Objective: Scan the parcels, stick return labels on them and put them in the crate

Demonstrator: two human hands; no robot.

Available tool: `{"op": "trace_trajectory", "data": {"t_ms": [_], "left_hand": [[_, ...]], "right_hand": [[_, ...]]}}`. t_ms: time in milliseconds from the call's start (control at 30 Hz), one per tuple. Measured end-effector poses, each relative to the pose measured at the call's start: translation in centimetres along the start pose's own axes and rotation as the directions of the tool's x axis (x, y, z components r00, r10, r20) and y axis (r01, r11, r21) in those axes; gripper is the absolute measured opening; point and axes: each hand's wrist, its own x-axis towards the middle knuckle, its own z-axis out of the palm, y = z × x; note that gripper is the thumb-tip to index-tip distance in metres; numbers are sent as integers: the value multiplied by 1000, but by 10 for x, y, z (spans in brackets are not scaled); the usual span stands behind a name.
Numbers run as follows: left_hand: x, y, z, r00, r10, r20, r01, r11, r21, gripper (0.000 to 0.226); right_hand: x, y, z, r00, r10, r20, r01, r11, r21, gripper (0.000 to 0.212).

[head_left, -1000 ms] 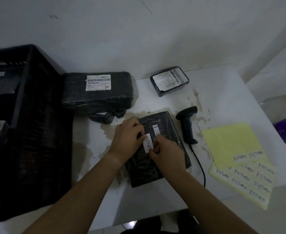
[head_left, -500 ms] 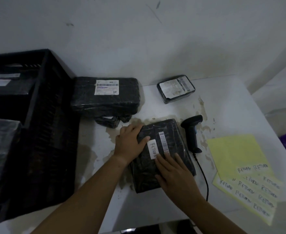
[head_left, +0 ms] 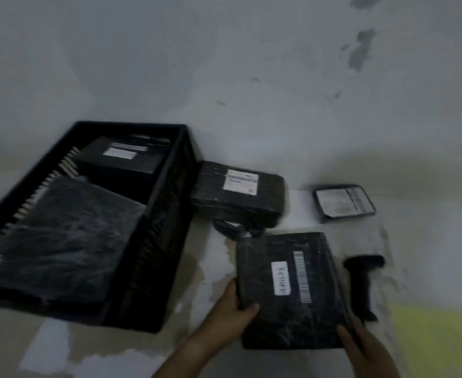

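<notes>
A flat black parcel (head_left: 289,290) lies near the table's front, a white handwritten return label (head_left: 280,278) stuck beside its barcode strip. My left hand (head_left: 231,309) grips its left edge, thumb on top. My right hand (head_left: 360,347) holds its lower right corner. The black crate (head_left: 169,214) stands to the left with two wrapped parcels (head_left: 69,233) inside. A larger black parcel (head_left: 240,195) with a shipping label lies behind, next to the crate. A small parcel (head_left: 344,203) rests at the back right.
The black handheld scanner (head_left: 362,285) lies just right of the held parcel. A yellow label sheet (head_left: 437,336) shows at the lower right. A stained grey wall rises right behind the table.
Both hands have left the label and taken hold of the parcel's edges. The view has swung left, bringing the crate's inside into sight.
</notes>
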Motion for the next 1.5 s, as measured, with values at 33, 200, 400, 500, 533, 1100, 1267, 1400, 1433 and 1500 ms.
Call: {"op": "trace_trajectory", "data": {"t_ms": [33,200,400,500,533,1100,1267,1400,1433,1500], "left_hand": [[-6,7,-5,997,62,-44,-62,998,5,57],[-68,101,-53,846,404,-347,-379,915,141,75],[-133,214,-167,545,743,-388,-516,662,544,67],[-135,248,-241,570,738,-361,-424,641,640,59],[-133,255,-265,621,706,-340,-412,663,625,53],[-3,144,-418,706,419,-571,-194,890,413,57],[3,116,-415,690,402,-602,-124,885,450,61],[-8,121,-407,643,462,-611,-71,830,553,62],[-11,127,-404,636,495,-592,-82,806,587,60],[-17,147,-392,631,565,-531,-109,743,661,55]], "right_hand": [[4,-8,-4,999,-47,2,47,999,-20,66],[26,-106,-12,974,-213,-78,226,940,256,41],[25,-268,19,854,-517,-65,482,736,476,60],[40,-326,58,764,-645,21,551,668,499,37],[44,-344,72,748,-662,48,557,665,498,34],[138,-421,216,738,-620,267,598,784,166,59],[138,-420,227,708,-605,364,621,779,88,63],[136,-413,217,694,-623,360,605,776,177,67],[135,-409,211,693,-628,353,598,775,205,69],[133,-399,194,701,-620,352,574,784,238,72]]}}
